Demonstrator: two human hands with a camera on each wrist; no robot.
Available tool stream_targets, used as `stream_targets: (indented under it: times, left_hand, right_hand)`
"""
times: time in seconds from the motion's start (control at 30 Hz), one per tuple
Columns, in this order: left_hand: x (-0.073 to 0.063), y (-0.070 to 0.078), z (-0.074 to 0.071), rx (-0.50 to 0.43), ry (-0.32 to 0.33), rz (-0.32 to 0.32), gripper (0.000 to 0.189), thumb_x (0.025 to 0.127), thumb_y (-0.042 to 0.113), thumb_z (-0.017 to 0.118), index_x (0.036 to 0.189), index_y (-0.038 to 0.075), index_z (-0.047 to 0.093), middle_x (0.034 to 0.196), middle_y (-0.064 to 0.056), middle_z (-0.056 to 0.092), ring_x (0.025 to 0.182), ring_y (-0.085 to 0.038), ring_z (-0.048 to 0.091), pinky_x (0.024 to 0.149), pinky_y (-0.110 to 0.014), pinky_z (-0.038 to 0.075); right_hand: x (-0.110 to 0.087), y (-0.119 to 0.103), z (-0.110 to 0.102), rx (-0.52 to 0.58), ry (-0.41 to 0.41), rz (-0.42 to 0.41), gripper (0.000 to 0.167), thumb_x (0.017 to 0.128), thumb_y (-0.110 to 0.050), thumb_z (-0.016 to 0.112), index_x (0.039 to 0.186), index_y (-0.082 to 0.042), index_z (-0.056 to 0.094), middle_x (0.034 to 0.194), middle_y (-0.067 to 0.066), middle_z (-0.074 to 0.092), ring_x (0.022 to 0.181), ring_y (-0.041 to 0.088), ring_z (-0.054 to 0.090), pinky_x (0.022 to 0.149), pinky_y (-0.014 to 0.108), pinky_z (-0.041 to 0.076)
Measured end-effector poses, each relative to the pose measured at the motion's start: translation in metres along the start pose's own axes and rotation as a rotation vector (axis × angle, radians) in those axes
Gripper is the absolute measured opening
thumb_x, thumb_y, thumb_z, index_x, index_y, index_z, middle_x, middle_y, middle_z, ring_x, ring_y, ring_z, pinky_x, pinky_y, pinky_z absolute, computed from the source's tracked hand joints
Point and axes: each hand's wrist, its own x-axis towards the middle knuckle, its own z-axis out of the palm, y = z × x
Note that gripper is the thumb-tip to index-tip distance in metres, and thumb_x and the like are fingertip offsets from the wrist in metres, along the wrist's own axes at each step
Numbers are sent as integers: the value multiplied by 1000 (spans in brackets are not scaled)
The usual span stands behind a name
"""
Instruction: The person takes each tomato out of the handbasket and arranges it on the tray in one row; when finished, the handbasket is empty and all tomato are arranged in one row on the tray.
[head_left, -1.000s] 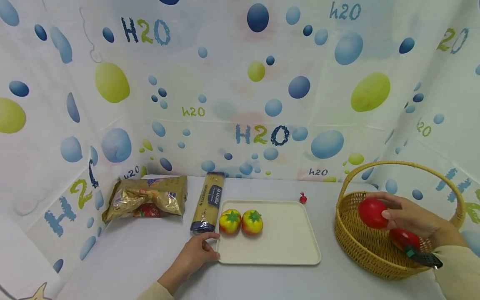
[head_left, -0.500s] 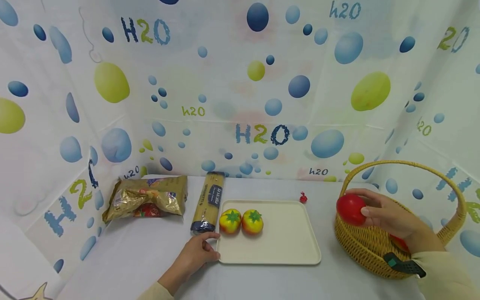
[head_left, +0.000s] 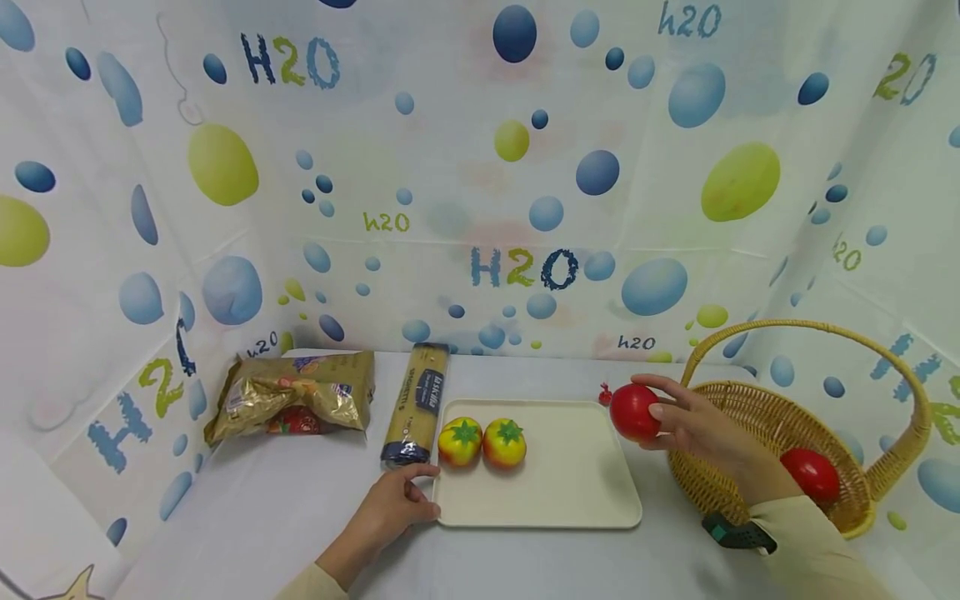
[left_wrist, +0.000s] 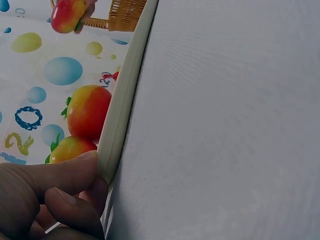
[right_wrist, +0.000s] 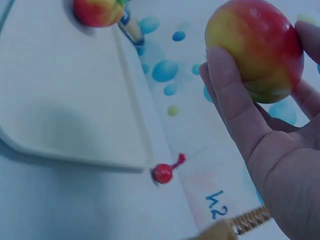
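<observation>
Fruit (right_wrist: pixel 252 45): round, glossy, red shading into yellow, between right fingers (head_left: pixel 665 385).

cream left sleeve (head_left: pixel 311 582), matching right sleeve (head_left: pixel 813 542), and a black right-wrist strap (head_left: pixel 750 537) with a green patch (head_left: pixel 717 528)

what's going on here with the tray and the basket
A person's right hand holds a round red-and-yellow fruit in the air near the tray's right edge. The left hand holds the tray's left edge. Two fruits sit side by side on the tray; another is in the basket.
</observation>
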Motion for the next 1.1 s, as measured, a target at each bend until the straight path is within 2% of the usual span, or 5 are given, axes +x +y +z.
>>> stream_targets:
  times: [0.23, 0.4, 0.77, 0.93, 1.1]
  left_hand:
    - [1, -1, 0, -7, 0, 5, 57, 78, 5, 84, 131, 7, 65, 80, -5, 59, 63, -17, 51, 55, -29, 43]
    - [1, -2, 0, -13, 2, 12, 56, 77, 4, 84, 130, 7, 65, 80, -5, 60, 62, -17, 51, 54, -29, 43]
    - [1, -2, 1, -22, 1, 11, 57, 77, 4, 84, 130, 7, 65, 79, -5, 59, 63, -17, 51, 54, -29, 43]
    - [1, -3, 1, -22, 5, 10, 57, 77, 4, 84, 130, 7, 65, 79, -5, 59, 63, -17, 51, 54, -29, 43]
    - [0, -2, 0, -23, 4, 17, 57, 77, 4, 84, 131, 6, 65, 78, -4, 60, 62, -16, 51, 53, -28, 43]
  right_hand:
    - [27, 14, 15, 79, -22, 17, 47, 106, -10, 46, 151, -19, 40, 141, 6, 53, 123, 32, 60, 94, 47, 55]
    - [44, 24, 28, 94, 5, 27, 47, 103, -9, 49, 147, -23, 43, 142, 7, 51, 122, 31, 59, 94, 46, 55]
    - [74, 40, 45, 39, 112, 138, 73, 91, -5, 71, 154, -18, 36, 150, 19, 36, 128, 36, 48, 95, 44, 55]
    - [79, 46, 48, 30, 110, 171, 78, 91, -5, 72, 157, -14, 32, 153, 20, 34, 128, 37, 49, 95, 45, 55]
    - [81, 49, 52, -71, 89, 211, 86, 87, -9, 77, 158, -12, 30, 152, 20, 38, 125, 36, 50, 92, 44, 56]
